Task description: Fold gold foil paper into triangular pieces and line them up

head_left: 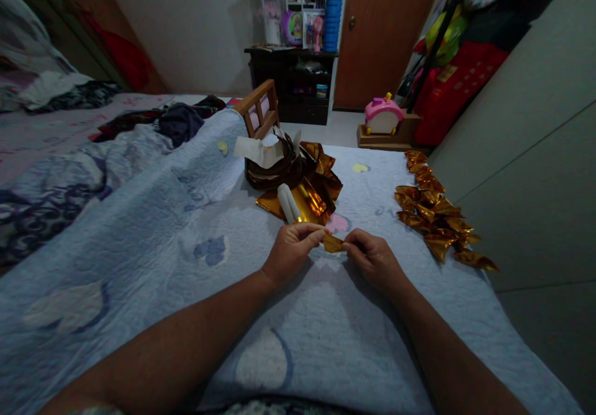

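A small folded piece of gold foil paper (332, 243) is pinched between my two hands over the light blue quilt (195, 260). My left hand (292, 250) grips its left end with closed fingers. On the other end, my right hand (372, 257) has its fingertips pinched. Just beyond my hands lies a heap of gold foil sheets (311, 193) with a white tube (288, 203) resting on it. Behind the heap is a dark coil of ribbon with a white paper strip (261, 151).
Several folded gold foil pieces (435, 213) lie in a row along the quilt's right edge, next to a grey wall panel. Clothes and bedding are piled at left. A wooden bed frame corner (261, 108), dark cabinet and brown door stand behind.
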The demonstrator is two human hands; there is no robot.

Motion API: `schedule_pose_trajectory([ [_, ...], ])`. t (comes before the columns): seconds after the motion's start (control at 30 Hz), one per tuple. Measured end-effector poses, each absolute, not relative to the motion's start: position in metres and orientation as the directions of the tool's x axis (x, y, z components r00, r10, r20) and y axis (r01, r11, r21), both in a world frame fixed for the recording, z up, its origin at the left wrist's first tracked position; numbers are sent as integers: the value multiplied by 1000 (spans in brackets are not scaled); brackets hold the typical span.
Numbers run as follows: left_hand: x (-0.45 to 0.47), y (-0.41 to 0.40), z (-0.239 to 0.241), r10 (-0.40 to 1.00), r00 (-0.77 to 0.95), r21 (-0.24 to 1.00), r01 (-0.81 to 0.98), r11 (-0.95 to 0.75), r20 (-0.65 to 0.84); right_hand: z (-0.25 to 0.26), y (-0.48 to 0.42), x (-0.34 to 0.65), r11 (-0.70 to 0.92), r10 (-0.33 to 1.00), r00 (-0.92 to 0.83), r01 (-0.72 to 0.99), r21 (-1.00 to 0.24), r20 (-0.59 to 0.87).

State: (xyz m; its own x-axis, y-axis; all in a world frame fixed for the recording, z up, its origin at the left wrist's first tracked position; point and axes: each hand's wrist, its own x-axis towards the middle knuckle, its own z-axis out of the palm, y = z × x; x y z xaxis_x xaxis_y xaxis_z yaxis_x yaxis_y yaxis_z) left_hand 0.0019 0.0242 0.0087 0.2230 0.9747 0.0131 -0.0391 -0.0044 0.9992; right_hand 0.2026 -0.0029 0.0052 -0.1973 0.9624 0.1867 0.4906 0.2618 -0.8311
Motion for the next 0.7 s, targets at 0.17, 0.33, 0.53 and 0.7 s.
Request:
schedule_pose_trajectory([
  [0.17,2,26,7,977,212,999,-41,-9,17,4,-3,203,257,963,-200,489,-833,180],
  [0.33,3,25,6,978,206,998,-45,-31,40,5,-3,202,252,964,-196,485,-837,178],
  [0.53,6,24,4,975,223,986,-161,40,-3,5,-3,204,228,970,-183,483,-845,158],
  [0.7,7,23,5,956,289,987,-130,99,-58,4,-4,202,223,972,-178,469,-855,156],
])
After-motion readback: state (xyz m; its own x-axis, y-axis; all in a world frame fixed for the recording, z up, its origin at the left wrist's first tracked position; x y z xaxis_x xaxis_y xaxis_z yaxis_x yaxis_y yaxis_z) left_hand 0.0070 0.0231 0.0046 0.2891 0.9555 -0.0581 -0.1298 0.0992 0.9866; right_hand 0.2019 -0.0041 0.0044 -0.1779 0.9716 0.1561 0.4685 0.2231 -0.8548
